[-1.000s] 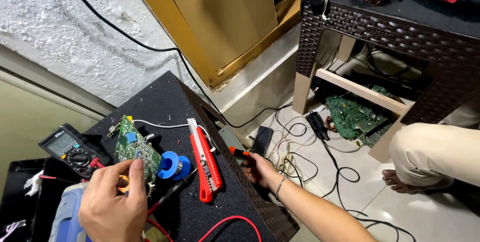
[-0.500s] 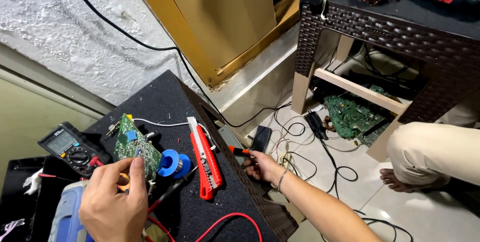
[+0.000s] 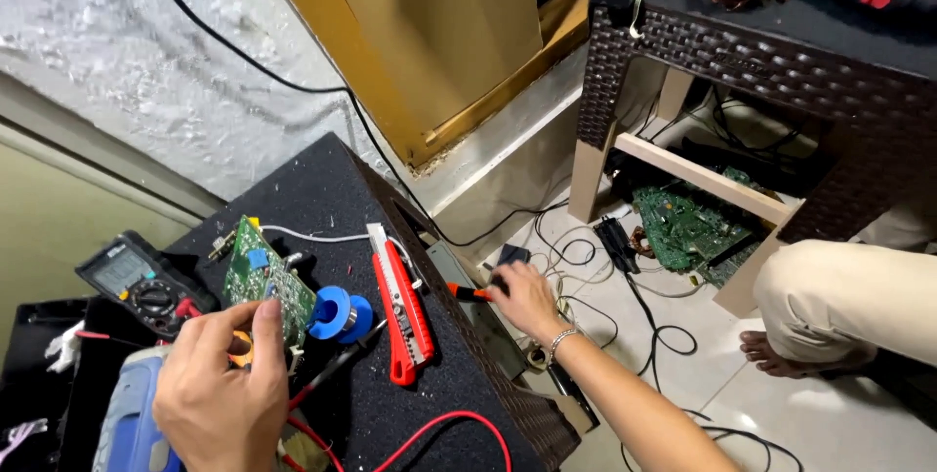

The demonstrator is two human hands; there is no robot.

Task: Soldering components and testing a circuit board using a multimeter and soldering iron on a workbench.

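Black multimeter w/ dial (image 3: 137, 282) at desk (image 3: 322, 189) left edge. Left hand (image 3: 220, 389) grip clamped on green circuit board (image 3: 265, 282), held upright mid-desk. Blue spool (image 3: 342, 314), red utility knife (image 3: 400, 311) beside it. Right hand (image 3: 527, 298), off right edge, fingers closed on orange-handled tool (image 3: 470, 292).

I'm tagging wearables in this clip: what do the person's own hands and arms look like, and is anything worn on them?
Both are bare: no gloves, no sleeves in view. The right hand has a thin silver beaded bracelet at the wrist, with the forearm uncovered to the frame edge. The left hand shows no ring or band that I can make out.
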